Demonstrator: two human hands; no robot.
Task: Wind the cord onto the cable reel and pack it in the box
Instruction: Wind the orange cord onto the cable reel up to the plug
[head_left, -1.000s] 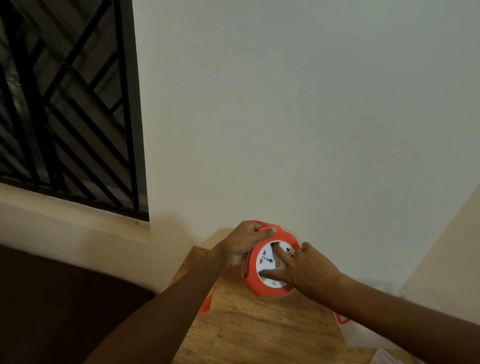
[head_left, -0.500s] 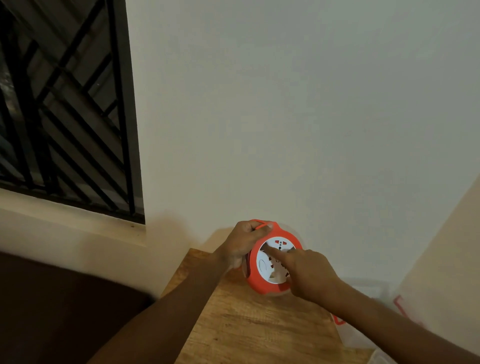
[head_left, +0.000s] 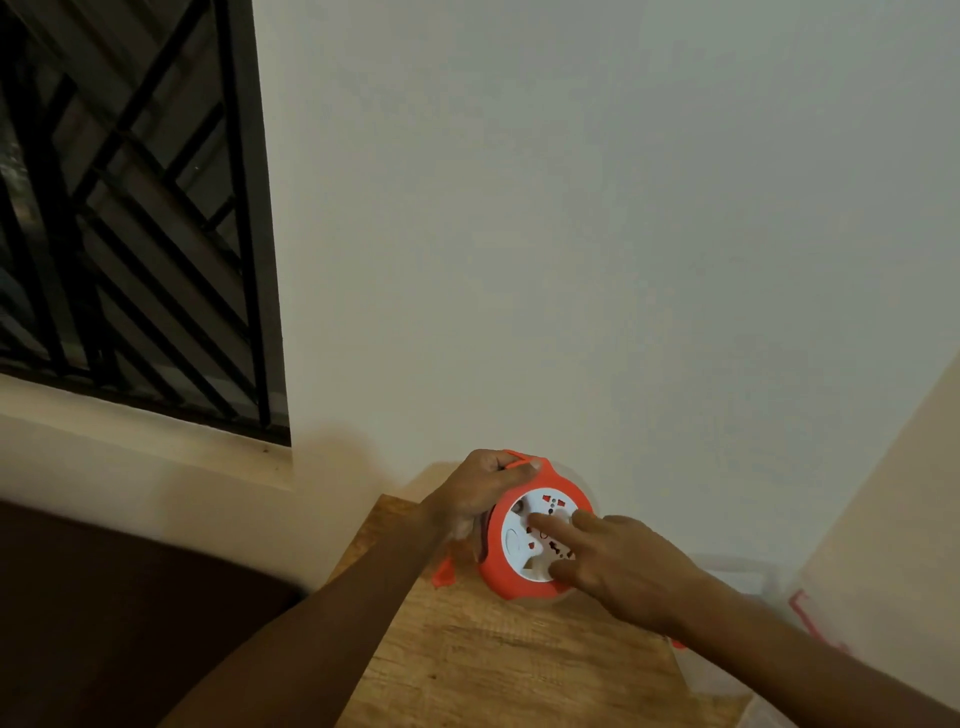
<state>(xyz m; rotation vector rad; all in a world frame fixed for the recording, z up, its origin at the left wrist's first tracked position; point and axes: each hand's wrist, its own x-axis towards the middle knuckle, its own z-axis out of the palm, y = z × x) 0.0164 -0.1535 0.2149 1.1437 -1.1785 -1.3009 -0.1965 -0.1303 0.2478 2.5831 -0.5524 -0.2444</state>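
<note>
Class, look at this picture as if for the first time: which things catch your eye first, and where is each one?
The bright orange cable reel stands out first, held on edge at the far end of the wooden table by the pale wall. The left hand grips its top handle, while the right hand presses fingers onto its white socket face. At upper left, a dark window with black bars draws the eye next.

One cable reel (head_left: 535, 545); two hands, left (head_left: 480, 491), right (head_left: 621, 569); one table (head_left: 493, 665).
</note>
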